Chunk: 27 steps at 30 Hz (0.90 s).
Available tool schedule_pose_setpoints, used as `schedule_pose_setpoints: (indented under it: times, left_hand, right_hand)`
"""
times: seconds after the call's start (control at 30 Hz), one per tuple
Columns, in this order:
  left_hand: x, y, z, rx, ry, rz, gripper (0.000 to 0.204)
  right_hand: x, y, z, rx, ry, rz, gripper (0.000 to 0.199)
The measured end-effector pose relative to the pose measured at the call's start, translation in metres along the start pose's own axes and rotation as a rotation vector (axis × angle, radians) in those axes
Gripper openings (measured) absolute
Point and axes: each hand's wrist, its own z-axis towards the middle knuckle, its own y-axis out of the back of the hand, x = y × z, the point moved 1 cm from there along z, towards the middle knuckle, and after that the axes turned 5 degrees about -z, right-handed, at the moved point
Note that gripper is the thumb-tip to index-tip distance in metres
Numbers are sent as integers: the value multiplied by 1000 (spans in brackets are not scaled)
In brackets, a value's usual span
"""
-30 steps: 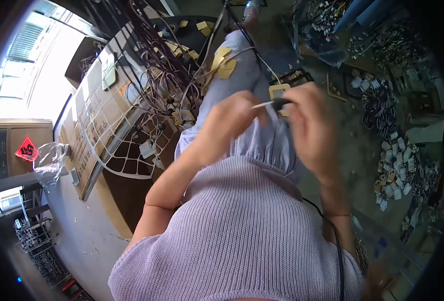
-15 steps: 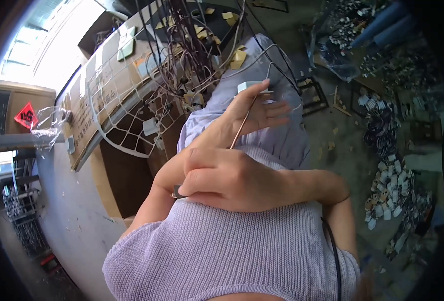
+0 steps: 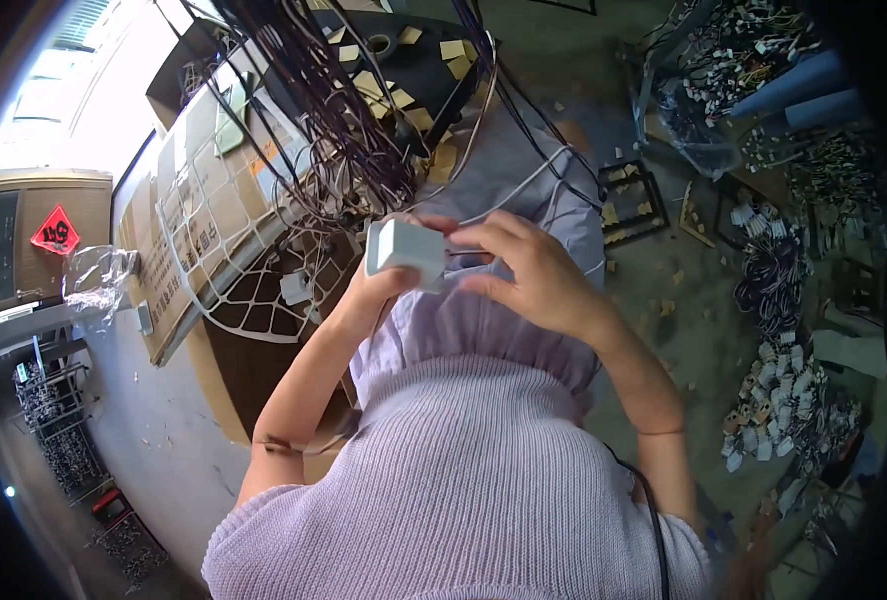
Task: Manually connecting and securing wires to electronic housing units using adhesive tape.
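A white box-shaped power adapter (image 3: pixel 411 248) is in my left hand (image 3: pixel 383 285), the thumb along its near side and the fingers mostly hidden behind it. My right hand (image 3: pixel 543 280) is close by on the right, its fingers curved and thumb and forefinger apart. A short piece of dark cord shows in the gap between them and the adapter, somewhat blurred. Beside my left elbow, a small dark piece (image 3: pixel 281 445) hangs with a blurred brown cord. Both hands are above my lap, over the lilac skirt (image 3: pixel 443 335).
A thick bundle of dark cables (image 3: pixel 348 130) hangs ahead. On the left, a white net (image 3: pixel 233 290) drapes over a cardboard box (image 3: pixel 203 180). White adapters (image 3: pixel 778 395) and coiled cords (image 3: pixel 768 285) lie heaped on the right floor, near a black frame (image 3: pixel 633 205).
My right hand has left its place over my left forearm, released the small dark piece and moved forward and right. My left hand has drawn back with the adapter, now gripping it more fully.
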Motion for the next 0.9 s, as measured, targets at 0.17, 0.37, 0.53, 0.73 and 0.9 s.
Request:
schedule_pose_setpoints:
  times: [0.17,0.37,0.53,0.73,0.9]
  left_hand:
    - [-20,-18,-4,39,93,-30,76]
    - [-14,18,1,748,368,-391,77]
    - [-32,-15,24,655,527,-24,82]
    - [-53,-14,42,899,464,577,81]
    - [-43,-1,44,632,607,578,66]
  right_hand:
    - [4,27,-4,-119,-60,-27,7]
    - [3,51,-22,-177,-95,-67,6]
    - [4,38,-17,-166,-34,-174,8]
    - [1,22,-11,-326,-140,-161,11]
    - [5,10,-4,-402,-204,-42,12]
